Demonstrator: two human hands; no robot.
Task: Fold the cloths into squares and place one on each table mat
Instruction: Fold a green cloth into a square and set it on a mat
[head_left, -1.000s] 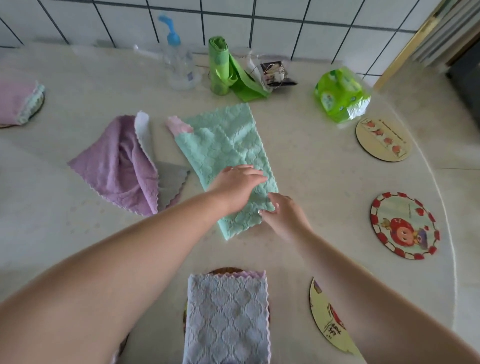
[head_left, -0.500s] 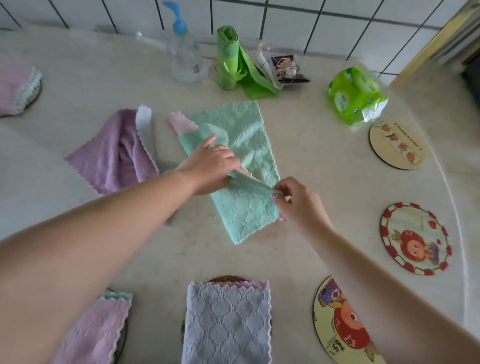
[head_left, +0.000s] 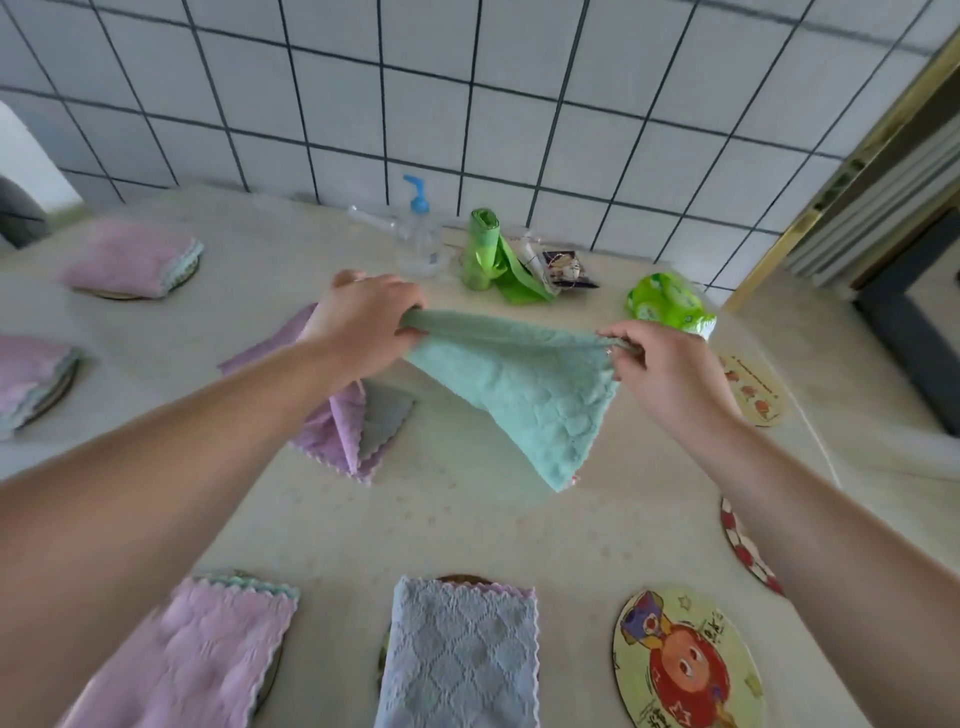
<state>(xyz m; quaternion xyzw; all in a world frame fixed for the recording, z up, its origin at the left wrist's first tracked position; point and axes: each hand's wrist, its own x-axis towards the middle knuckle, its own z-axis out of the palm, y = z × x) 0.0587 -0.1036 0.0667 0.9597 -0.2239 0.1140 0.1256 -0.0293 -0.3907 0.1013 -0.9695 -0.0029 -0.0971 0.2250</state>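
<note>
Pink folded cloth (head_left: 182, 660) on near-left mat | left hand (head_left: 363, 325) fingers curled, gripping green cloth (head_left: 519, 384) corner | cloth held taut above table (head_left: 467, 525), hanging to a point | right hand (head_left: 660, 364) pinching opposite corner | cartoon mat (head_left: 685, 660) bare, near right.

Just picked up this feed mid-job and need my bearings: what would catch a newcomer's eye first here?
The mint green cloth stands out, held up over the middle of the table with the left hand and right hand each gripping a top corner. Behind it lies a crumpled purple cloth. Nearest the camera, a folded grey cloth covers one mat, beside a bare cartoon mat to its right.
</note>
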